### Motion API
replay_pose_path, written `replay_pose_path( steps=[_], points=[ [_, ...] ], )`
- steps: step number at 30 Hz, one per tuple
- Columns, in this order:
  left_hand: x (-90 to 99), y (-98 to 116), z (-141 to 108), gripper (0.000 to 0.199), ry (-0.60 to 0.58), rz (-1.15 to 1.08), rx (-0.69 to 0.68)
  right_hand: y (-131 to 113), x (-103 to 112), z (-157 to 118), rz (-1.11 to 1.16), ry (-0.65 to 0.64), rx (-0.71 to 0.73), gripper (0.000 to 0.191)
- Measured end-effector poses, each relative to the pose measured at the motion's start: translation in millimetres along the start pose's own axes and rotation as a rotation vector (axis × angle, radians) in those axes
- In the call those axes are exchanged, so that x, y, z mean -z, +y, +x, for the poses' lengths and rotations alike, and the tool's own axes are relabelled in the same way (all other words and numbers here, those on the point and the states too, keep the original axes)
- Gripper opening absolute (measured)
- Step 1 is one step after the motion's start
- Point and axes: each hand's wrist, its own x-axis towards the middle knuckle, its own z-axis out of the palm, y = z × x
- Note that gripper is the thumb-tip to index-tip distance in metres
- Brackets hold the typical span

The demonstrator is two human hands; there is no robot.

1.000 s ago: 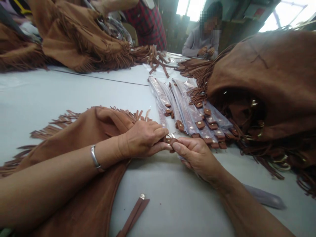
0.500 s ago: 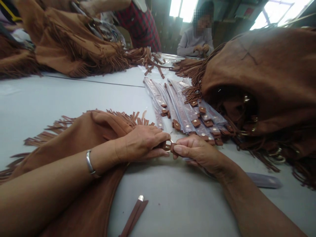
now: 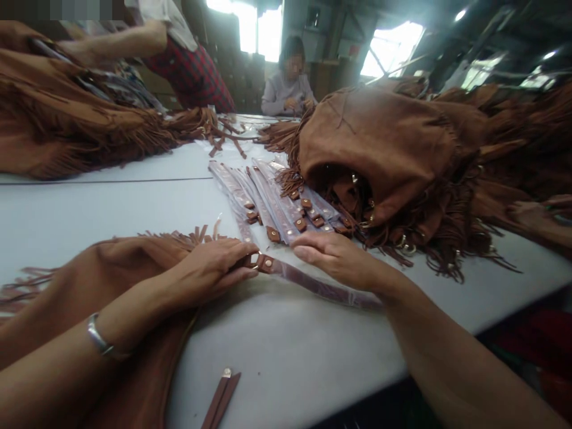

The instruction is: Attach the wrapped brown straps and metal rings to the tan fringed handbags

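A brown fringed bag (image 3: 111, 268) lies at the lower left under my left forearm. My left hand (image 3: 218, 262) pinches the bag's edge at a metal ring. From that ring a plastic-wrapped brown strap (image 3: 313, 283) with a metal snap at its end runs to the right along the table. My right hand (image 3: 333, 256) is just above the strap, off its snap end, with fingers together; whether it holds anything is hidden. Beyond my hands lies a pile of wrapped straps (image 3: 277, 205) with brown snap ends.
A short brown strip (image 3: 221, 399) with a metal tip lies near the front. Fringed bags (image 3: 379, 143) are heaped at the right, more (image 3: 75, 119) at the left. Two people are across the white table (image 3: 111, 205); another hand (image 3: 543, 217) is at the far right.
My right hand has let go of the strap's snap end beside the ring. The strap now shows stretched out to the right. The view has turned to the right.
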Motion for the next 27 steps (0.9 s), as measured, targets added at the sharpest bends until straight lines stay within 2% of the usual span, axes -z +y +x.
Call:
replay_pose_path(
  steps=[2, 4, 7, 10, 12, 14, 16, 18, 20, 21, 23, 25, 27],
  points=[
    [3.2, 0, -1, 0.038, 0.008, -0.047, 0.008, 5, 9, -20, -0.124, -0.093, -0.069, 0.026],
    [6.1, 0, -1, 0.037, 0.010, -0.086, 0.008, 12, 9, -38, -0.183, -0.230, -0.143, 0.024],
    [10.2, 1, -1, 0.036, -0.001, -0.135, 0.024, 21, -3, -52, -0.190, -0.236, -0.239, 0.017],
    [12.7, 4, -1, 0.037, 0.002, -0.206, 0.042, 22, -15, -50, 0.070, -0.283, -0.324, 0.016],
    [12.0, 5, 0, 0.037, 0.019, -0.220, 0.049, 19, -19, -44, 0.383, -0.376, -0.362, 0.019],
    [10.3, 5, 1, 0.038, 0.089, -0.145, 0.082, 12, -21, -39, 0.676, -0.400, -0.381, 0.027],
    [10.2, 4, 2, 0.042, 0.240, -0.040, 0.131, 5, -24, -34, 0.913, -0.307, -0.376, 0.031],
    [13.6, 5, 2, 0.041, 0.413, -0.018, 0.187, -1, -28, -28, 1.144, -0.137, -0.373, 0.031],
    [20.6, 9, -1, 0.036, 0.470, -0.122, 0.269, -6, -35, -21, 1.349, 0.002, -0.395, 0.028],
    [24.9, 12, -3, 0.037, 0.431, -0.212, 0.305, -7, -39, -17, 1.424, 0.060, -0.407, 0.026],
    [34.1, 19, -8, 0.044, 0.254, -0.404, 0.311, -7, -46, -9, 1.542, 0.196, -0.414, 0.021],
    [43.5, 26, -12, 0.046, 0.097, -0.530, 0.239, -7, -51, -2, 1.644, 0.350, -0.409, 0.014],
    [53.2, 31, -14, 0.048, 0.039, -0.565, 0.187, -5, -55, 2, 1.740, 0.471, -0.410, 0.007]
  ],
)
